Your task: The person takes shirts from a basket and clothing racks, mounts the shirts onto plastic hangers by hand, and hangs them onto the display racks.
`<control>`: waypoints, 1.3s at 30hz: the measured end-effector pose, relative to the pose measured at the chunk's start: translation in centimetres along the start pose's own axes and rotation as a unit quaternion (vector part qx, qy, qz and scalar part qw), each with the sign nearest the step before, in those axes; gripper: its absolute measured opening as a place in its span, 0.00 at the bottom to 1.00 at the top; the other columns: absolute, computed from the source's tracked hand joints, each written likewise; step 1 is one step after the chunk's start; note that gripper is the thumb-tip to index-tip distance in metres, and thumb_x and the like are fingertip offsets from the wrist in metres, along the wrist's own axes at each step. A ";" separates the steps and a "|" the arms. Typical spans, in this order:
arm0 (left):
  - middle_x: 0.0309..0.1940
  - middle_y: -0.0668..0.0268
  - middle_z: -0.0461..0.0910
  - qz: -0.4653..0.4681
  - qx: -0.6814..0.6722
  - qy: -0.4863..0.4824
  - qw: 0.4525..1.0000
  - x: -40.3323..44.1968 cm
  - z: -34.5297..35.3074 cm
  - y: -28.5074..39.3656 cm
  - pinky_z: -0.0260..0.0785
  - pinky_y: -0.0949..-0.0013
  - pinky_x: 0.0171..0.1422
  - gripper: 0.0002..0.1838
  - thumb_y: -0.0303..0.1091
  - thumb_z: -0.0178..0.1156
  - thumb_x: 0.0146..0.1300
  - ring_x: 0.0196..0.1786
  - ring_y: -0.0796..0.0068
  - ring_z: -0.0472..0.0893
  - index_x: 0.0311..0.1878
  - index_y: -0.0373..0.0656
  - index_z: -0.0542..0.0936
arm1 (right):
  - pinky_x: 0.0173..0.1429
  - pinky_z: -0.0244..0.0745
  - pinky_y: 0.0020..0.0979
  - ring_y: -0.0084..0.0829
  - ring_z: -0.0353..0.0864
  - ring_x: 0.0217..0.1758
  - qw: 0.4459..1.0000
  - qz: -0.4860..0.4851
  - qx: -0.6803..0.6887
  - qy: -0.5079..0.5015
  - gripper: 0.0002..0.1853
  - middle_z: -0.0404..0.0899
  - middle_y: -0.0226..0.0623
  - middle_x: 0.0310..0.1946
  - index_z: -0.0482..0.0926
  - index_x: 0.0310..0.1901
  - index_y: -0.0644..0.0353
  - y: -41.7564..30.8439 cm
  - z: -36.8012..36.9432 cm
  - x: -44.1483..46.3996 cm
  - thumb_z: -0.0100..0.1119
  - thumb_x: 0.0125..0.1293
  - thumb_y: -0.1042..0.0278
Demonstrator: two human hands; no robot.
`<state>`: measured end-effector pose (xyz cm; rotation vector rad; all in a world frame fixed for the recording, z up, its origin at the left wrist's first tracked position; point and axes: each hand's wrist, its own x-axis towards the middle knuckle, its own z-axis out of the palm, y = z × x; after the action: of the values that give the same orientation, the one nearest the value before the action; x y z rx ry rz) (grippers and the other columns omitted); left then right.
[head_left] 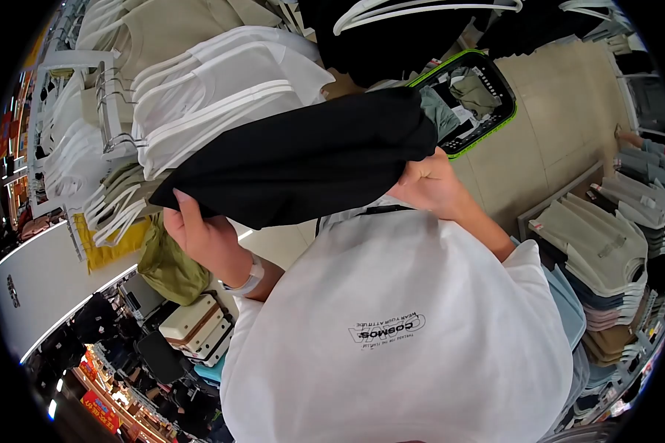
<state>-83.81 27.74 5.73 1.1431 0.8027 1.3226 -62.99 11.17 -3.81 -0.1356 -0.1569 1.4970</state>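
A black cloth garment stretches sideways between my two hands, in front of my chest. My left hand pinches its lower left corner, with the thumb lying on the cloth. At the garment's right end, my right hand grips the lower edge, fingers partly hidden by the fabric. Which kind of garment it is, I cannot tell, since it is bunched or folded. Just behind it, white shirts hang on white hangers from a metal rack.
A black basket with a green rim holding several folded clothes stands on the tiled floor. Stacked and hanging clothes line the right side. White hangers with black clothes are overhead. An olive bag-like cloth and suitcases are at lower left.
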 end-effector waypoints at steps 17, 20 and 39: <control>0.52 0.55 0.76 -0.022 -0.134 0.169 0.976 7.2 -6.6 2.0 0.66 0.57 0.63 0.19 0.40 0.52 0.67 0.55 0.60 0.75 0.53 0.34 0.74 | 0.70 0.55 0.45 0.43 0.65 0.66 0.980 -0.124 0.122 -0.093 0.28 0.65 0.43 0.64 0.65 0.63 0.61 -3.8 -2.6 -1.6 0.31 0.70 0.50; 0.48 0.56 0.78 -0.008 -0.113 0.187 0.976 8.7 -9.4 1.8 0.70 0.59 0.58 0.18 0.40 0.53 0.66 0.50 0.61 0.78 0.50 0.34 0.76 | 0.71 0.54 0.44 0.45 0.64 0.66 0.980 -0.129 0.127 -0.082 0.28 0.65 0.45 0.63 0.64 0.63 0.64 -5.1 -3.6 -2.2 0.29 0.70 0.52; 0.44 0.56 0.79 0.053 -0.107 0.246 0.962 10.0 -16.4 0.5 0.72 0.56 0.55 0.16 0.40 0.52 0.66 0.46 0.60 0.79 0.46 0.35 0.77 | 0.67 0.63 0.43 0.48 0.72 0.58 0.983 -0.171 0.068 -0.019 0.25 0.71 0.53 0.57 0.68 0.57 0.72 -7.8 -3.0 -3.2 0.38 0.64 0.64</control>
<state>-98.07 40.25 3.05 0.6984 0.9335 1.7731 -55.01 7.48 -5.40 0.0286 -0.1019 1.1624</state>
